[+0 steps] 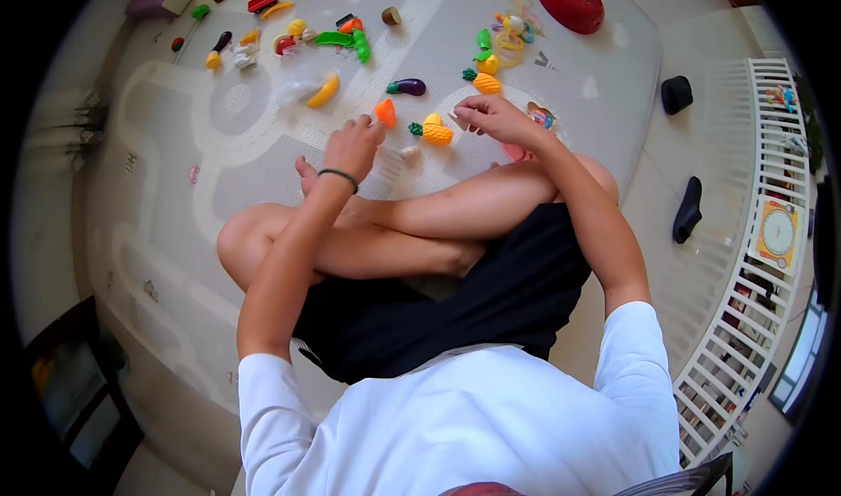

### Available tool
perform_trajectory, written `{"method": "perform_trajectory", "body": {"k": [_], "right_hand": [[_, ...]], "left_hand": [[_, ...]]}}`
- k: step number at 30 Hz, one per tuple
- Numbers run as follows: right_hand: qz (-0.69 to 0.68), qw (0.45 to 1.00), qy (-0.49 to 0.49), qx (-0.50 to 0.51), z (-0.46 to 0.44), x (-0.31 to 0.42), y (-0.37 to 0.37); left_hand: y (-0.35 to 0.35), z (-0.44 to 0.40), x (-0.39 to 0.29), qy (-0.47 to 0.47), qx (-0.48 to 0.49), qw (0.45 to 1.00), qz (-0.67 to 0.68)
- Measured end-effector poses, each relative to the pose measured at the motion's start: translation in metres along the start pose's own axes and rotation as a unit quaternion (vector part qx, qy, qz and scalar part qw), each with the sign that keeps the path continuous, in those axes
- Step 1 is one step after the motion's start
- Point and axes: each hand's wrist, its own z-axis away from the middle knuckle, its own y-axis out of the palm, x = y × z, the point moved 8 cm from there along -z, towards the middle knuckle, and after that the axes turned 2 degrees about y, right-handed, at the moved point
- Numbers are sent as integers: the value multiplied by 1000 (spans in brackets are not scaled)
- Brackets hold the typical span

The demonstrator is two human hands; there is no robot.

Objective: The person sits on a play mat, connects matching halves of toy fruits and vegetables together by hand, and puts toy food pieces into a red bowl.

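My left hand [354, 150], fingers curled in and a dark bracelet at the wrist, is over the mat just in front of my crossed legs. An orange toy piece [385, 112] shows right at its fingertips; whether they grip it is unclear. My right hand [495, 121] is closed in a pinch on a small white piece [455, 120], whose kind I cannot make out. Between the hands lie a toy pineapple [434, 132] and a blurred whitish piece [410, 154]. A toy eggplant [406, 87] rests farther out.
Toy food is scattered over the grey play mat [289, 159], including a yellow banana-like toy [323, 91], green pieces [355, 42] and another pineapple [483, 81]. A red domed lid [570, 3] sits at the far right. A white railing [745, 303] runs along the right, near dark slippers [688, 209].
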Motion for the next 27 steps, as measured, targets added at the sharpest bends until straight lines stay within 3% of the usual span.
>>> {"method": "perform_trajectory", "body": {"k": [3,5,8,10,11,12,13,14,15,16,18,19,21,25,27], "right_hand": [[-112,994,10,9,3,4,-4],[-224,973,19,57,9,11,0],[-249,966,4,65,21,29,-1],[-255,965,-35,47,28,44,-5],[-263,962,-68,30,33,53,-8],[-267,961,-72,33,39,60,-6],[-281,954,-104,17,46,71,-11],[-297,945,-134,3,52,82,-13],[-301,944,-137,9,57,89,-10],[-313,935,-166,3,65,98,-12],[-343,914,-218,-9,74,109,-12],[-344,913,-220,-6,76,111,-8],[-263,884,-381,-67,98,135,-13],[-130,880,-439,-130,119,148,-11],[-154,887,-417,-127,118,147,-9]], "left_hand": [[6,-13,-33,17,-75,995,-58],[-1,-13,-62,-24,-3,1000,8],[56,-15,-56,-59,94,993,30],[46,-19,-54,-68,134,988,33],[26,-18,-50,-125,85,954,260],[1,-14,-47,-175,31,863,472],[-27,-9,-55,-178,28,866,467],[-59,-2,-75,-139,-14,697,703],[-84,3,-88,-88,-57,468,878],[-92,6,-91,-92,-61,471,875],[-114,11,-90,-50,-127,586,798],[-117,14,-90,-52,-130,588,796],[-126,18,-97,9,-115,578,808],[-128,20,-105,0,-123,597,793],[-133,23,-108,-74,-183,583,788]]}}
